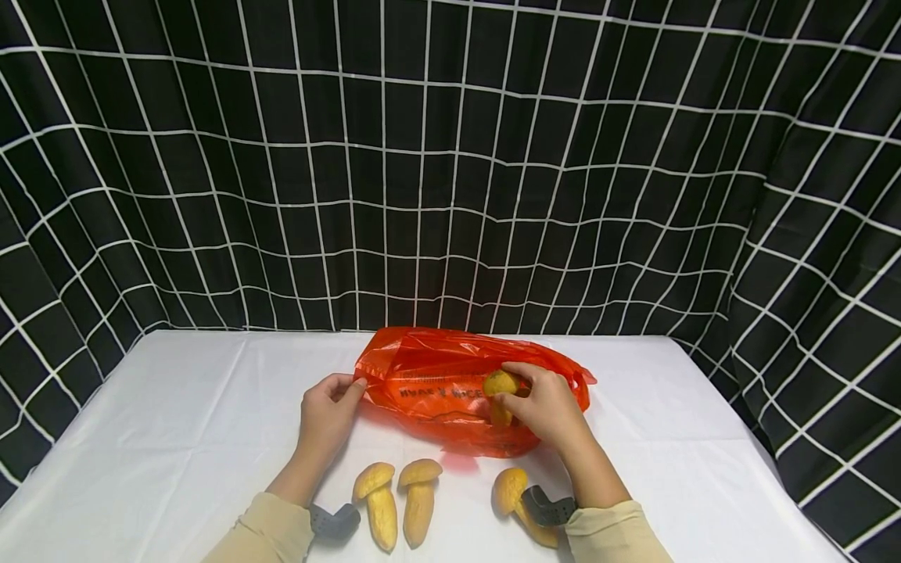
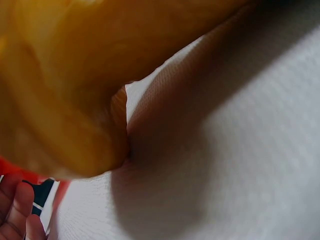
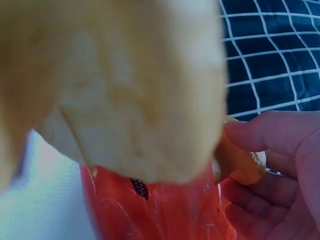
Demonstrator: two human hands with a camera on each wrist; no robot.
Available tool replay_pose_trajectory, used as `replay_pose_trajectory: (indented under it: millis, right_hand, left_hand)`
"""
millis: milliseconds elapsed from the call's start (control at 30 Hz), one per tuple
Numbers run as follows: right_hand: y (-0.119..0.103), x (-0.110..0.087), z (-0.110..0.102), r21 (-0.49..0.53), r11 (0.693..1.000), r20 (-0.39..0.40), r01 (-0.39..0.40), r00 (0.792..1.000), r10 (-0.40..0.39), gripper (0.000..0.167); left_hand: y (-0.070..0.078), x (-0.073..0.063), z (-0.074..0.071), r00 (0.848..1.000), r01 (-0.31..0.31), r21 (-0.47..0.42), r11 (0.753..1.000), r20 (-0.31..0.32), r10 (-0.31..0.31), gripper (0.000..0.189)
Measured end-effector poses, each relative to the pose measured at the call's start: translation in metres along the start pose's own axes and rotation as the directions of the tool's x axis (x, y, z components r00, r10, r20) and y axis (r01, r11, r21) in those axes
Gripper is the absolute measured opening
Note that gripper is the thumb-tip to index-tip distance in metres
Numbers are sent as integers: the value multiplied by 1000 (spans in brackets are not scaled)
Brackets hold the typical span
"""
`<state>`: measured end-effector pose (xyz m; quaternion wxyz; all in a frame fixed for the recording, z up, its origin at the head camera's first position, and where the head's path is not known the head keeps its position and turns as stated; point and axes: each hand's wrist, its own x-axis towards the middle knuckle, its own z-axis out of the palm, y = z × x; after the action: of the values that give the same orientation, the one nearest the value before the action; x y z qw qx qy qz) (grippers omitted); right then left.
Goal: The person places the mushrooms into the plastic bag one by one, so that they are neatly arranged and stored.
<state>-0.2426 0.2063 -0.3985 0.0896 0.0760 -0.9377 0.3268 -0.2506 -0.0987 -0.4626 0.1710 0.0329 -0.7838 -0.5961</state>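
Note:
A red plastic bag (image 1: 436, 367) with dark printing lies at the far middle of the table. My left hand (image 1: 329, 410) pinches its left edge between thumb and fingers. Over the bag's right part, my right hand (image 1: 552, 403) holds a yellow mushroom (image 1: 500, 383) by its cap, the stem pointing down against the red plastic. In the right wrist view the thumb and fingers of that hand (image 3: 275, 165) grip the mushroom (image 3: 245, 162), partly hidden by a large blurred mushroom up close (image 3: 130, 90). Another mushroom (image 2: 65, 90) fills the upper left of the left wrist view.
Two yellow mushrooms, one on the left (image 1: 381, 504) and one beside it (image 1: 419, 500), lie on the white tablecloth (image 1: 211, 438) between my forearms. A third mushroom (image 1: 511, 493) lies by my right wrist, partly covered by a dark wrist device (image 1: 547, 507). Black curtains with white grid lines (image 1: 422, 172) surround the table.

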Motion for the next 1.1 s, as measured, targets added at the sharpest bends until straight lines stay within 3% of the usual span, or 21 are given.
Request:
replay_pose_trajectory:
  millis: [1100]
  right_hand:
    - [4, 1, 3, 5, 999, 60, 38, 997, -39, 42]
  left_hand:
    - [0, 0, 0, 1000, 17, -13, 1000, 9, -17, 21]
